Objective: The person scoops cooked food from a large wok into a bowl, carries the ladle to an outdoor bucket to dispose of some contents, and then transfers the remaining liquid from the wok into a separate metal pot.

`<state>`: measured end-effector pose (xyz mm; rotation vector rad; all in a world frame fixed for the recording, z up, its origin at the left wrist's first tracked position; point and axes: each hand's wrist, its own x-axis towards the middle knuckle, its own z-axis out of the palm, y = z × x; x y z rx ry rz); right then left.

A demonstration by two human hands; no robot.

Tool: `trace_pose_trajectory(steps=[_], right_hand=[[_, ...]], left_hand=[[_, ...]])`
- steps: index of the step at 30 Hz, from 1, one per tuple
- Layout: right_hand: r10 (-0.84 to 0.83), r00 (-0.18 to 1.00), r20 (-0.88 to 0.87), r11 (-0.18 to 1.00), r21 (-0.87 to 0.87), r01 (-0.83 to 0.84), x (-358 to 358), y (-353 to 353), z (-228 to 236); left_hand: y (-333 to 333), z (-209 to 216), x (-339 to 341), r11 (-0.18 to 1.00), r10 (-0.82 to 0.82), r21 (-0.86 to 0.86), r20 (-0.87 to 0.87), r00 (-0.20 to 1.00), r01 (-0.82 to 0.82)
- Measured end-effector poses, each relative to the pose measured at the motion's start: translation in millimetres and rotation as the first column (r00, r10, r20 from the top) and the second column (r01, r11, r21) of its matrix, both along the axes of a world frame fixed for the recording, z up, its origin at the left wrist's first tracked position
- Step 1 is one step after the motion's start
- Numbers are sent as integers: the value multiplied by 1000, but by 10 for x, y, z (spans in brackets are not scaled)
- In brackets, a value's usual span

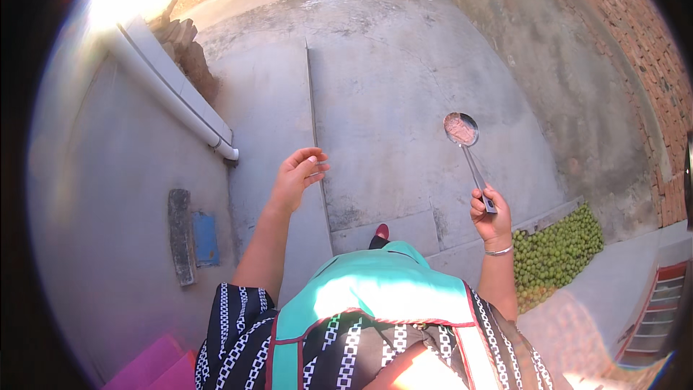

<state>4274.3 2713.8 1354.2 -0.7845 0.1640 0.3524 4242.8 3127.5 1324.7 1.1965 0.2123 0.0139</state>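
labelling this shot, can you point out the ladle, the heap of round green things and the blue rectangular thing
Ladle (473, 165), head view: on its handle.
Heap of round green things (559, 254), head view: near its middle.
Blue rectangular thing (206, 239), head view: middle of its face.

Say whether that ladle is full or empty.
Not empty: the ladle holds a pink mass, with bare metal around its edge. Exact depth: cannot tell.
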Motion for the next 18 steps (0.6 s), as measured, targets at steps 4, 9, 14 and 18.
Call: trace_pose_trajectory(steps=[4,9,14,18], right_hand=[[15,998,55,1000,-29,-13,437,-54,130],[52,998,45,997,-61,-49,812,-12,-56],[48,997,-58,999,-6,-48,1069,-135,-195],[35,998,-50,999,44,-32,1395,-35,-347]], left_hand=[[63,-34,322,994,86,-72,108,990,-79],[63,-541,431,977,167,-128,-36,985,-170],[91,-753,444,973,177,-130,-121,977,-193],[272,-750,664,964,227,-120,-103,968,-239]])
